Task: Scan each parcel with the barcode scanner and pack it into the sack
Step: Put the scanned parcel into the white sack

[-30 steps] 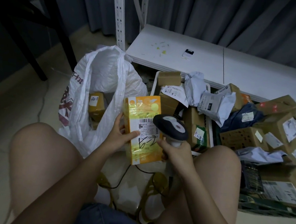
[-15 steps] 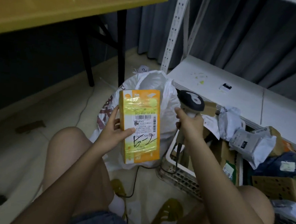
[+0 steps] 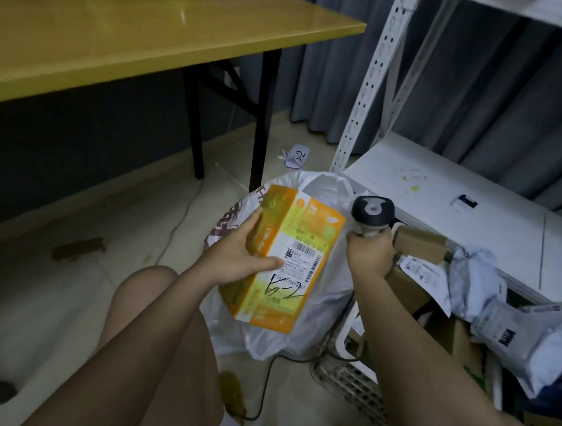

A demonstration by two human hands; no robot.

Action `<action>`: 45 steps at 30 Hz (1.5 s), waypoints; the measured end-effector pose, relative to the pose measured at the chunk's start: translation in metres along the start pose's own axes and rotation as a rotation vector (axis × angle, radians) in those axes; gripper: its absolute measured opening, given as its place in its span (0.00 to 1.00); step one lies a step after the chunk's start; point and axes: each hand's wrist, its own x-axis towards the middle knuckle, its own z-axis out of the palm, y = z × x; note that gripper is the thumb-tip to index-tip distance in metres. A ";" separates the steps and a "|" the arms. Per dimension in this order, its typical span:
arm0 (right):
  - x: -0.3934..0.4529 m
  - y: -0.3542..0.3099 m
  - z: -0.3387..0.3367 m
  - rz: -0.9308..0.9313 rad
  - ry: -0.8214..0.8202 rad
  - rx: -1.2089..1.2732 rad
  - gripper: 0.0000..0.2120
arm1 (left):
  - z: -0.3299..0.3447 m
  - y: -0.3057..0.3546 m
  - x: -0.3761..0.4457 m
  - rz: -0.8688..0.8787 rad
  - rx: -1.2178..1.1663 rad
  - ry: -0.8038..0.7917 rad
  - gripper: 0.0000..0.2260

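Observation:
My left hand (image 3: 237, 256) grips an orange and yellow box parcel (image 3: 289, 258) by its left side, thumb across the white shipping label with a barcode and handwritten marks. The box is tilted above the white plastic sack (image 3: 315, 305), whose mouth opens just behind it. My right hand (image 3: 370, 254) holds the handle of the black and grey barcode scanner (image 3: 372, 213), to the right of the box and pointing away over the sack's edge. The scanner's cable runs down past the sack to the floor.
A white crate (image 3: 350, 374) at the right holds cardboard boxes (image 3: 421, 243) and grey mailer bags (image 3: 472, 279). Behind stands a white metal shelf unit (image 3: 446, 191). A yellow table (image 3: 119, 25) with black legs stands at the left. My bare knees fill the foreground.
The view has swung up and left. My left hand has tilted the box and moved it over the sack. My right hand has carried the scanner away to the right.

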 end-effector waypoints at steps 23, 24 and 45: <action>0.023 -0.018 0.009 -0.006 0.065 0.390 0.20 | -0.018 -0.009 0.010 -0.042 0.006 0.084 0.43; 0.023 -0.019 0.008 -0.001 0.045 0.419 0.15 | -0.017 -0.009 0.009 -0.041 -0.003 0.089 0.43; 0.018 -0.016 0.012 0.120 -0.104 0.240 0.20 | -0.020 -0.013 -0.001 -0.025 -0.138 0.140 0.44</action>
